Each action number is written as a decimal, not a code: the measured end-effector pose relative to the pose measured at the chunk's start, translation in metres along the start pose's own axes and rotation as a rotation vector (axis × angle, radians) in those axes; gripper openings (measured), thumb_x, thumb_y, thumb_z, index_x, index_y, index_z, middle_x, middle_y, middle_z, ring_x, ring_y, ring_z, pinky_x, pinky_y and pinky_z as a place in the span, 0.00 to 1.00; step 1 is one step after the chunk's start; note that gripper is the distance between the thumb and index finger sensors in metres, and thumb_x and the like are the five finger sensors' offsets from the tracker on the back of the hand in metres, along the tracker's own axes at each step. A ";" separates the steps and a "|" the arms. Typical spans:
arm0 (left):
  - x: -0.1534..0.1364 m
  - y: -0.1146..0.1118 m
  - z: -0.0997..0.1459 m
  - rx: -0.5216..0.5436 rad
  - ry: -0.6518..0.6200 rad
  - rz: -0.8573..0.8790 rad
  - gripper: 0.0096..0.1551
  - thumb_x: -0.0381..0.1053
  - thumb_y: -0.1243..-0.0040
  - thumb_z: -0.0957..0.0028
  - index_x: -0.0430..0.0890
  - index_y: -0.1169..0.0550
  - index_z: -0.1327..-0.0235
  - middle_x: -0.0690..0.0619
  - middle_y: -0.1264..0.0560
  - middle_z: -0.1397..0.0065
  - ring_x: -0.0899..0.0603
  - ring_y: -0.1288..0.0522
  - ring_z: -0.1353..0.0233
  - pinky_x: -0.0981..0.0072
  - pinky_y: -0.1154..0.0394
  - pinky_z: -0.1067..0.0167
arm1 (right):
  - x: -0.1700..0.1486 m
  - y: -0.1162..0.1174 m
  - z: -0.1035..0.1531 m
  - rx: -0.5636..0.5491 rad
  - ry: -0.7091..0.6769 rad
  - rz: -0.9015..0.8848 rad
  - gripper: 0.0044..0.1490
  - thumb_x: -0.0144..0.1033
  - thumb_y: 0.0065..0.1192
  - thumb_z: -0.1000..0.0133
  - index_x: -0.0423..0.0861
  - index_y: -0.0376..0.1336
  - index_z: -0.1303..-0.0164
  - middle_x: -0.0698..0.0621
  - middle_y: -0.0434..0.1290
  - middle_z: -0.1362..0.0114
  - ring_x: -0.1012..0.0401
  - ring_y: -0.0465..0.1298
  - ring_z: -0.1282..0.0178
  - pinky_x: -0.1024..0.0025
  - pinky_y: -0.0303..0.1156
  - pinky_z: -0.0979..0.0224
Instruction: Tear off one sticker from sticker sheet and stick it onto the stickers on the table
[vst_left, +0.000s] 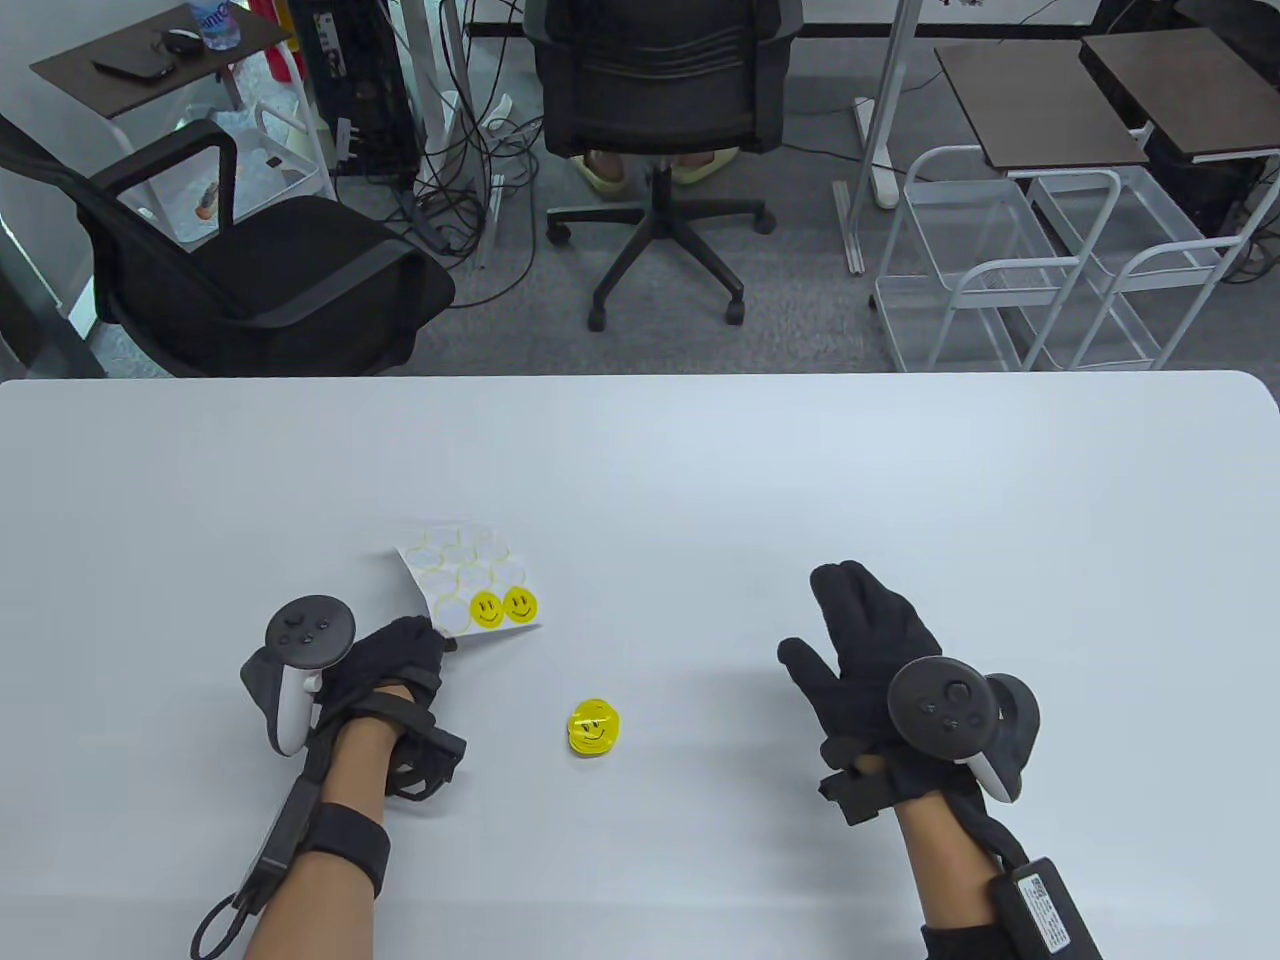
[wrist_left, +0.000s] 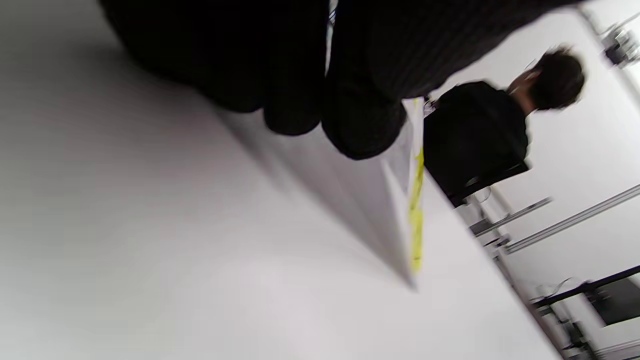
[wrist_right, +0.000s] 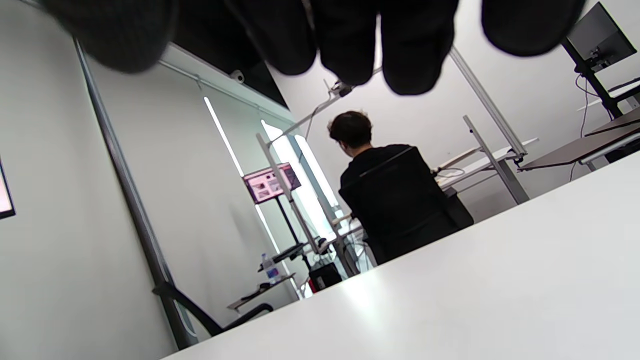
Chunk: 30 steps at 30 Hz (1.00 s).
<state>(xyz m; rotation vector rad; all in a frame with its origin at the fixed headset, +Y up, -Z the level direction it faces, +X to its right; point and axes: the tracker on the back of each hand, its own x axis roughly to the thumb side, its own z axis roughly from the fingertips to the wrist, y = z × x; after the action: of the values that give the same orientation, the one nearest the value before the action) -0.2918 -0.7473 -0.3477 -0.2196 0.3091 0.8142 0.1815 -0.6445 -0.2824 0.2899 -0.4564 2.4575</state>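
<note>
A white sticker sheet (vst_left: 470, 585) with two yellow smiley stickers (vst_left: 503, 606) left on it is held at its near left corner by my left hand (vst_left: 400, 660). In the left wrist view my fingertips (wrist_left: 350, 125) pinch the sheet (wrist_left: 400, 200), which is seen edge-on and lifted off the table. A small stack of yellow smiley stickers (vst_left: 594, 727) lies on the white table (vst_left: 700, 460) between my hands. My right hand (vst_left: 870, 640) is open with fingers spread, empty, to the right of the stack. Its fingertips (wrist_right: 350, 55) hang in the right wrist view.
The table's far edge runs across the table view. Beyond it stand two black office chairs (vst_left: 650, 90), white wire carts (vst_left: 1010, 270) and side tables. A person in black (wrist_right: 395, 190) sits with their back turned.
</note>
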 end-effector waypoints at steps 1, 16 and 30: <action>0.003 0.001 0.001 0.024 0.017 -0.039 0.23 0.50 0.40 0.44 0.38 0.16 0.46 0.37 0.27 0.27 0.28 0.33 0.29 0.39 0.35 0.31 | 0.000 0.001 0.000 0.002 -0.001 0.000 0.49 0.60 0.54 0.44 0.42 0.54 0.18 0.35 0.60 0.16 0.31 0.62 0.22 0.22 0.57 0.30; 0.016 0.006 0.010 0.122 0.307 -0.742 0.27 0.53 0.40 0.43 0.35 0.19 0.42 0.36 0.31 0.23 0.26 0.36 0.27 0.35 0.35 0.32 | 0.000 0.003 0.001 0.036 0.010 -0.024 0.49 0.60 0.54 0.43 0.42 0.54 0.18 0.34 0.59 0.16 0.31 0.62 0.22 0.22 0.57 0.30; 0.102 0.029 0.052 0.415 -0.250 -0.613 0.54 0.70 0.43 0.45 0.48 0.50 0.16 0.38 0.55 0.12 0.24 0.61 0.17 0.29 0.52 0.25 | -0.001 0.006 0.000 0.053 0.022 0.012 0.49 0.60 0.54 0.44 0.41 0.54 0.18 0.34 0.59 0.15 0.30 0.61 0.21 0.21 0.55 0.30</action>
<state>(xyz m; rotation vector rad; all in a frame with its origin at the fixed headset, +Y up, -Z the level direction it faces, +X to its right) -0.2375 -0.6429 -0.3375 0.1752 0.1534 0.1551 0.1788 -0.6498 -0.2840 0.2830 -0.3846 2.4846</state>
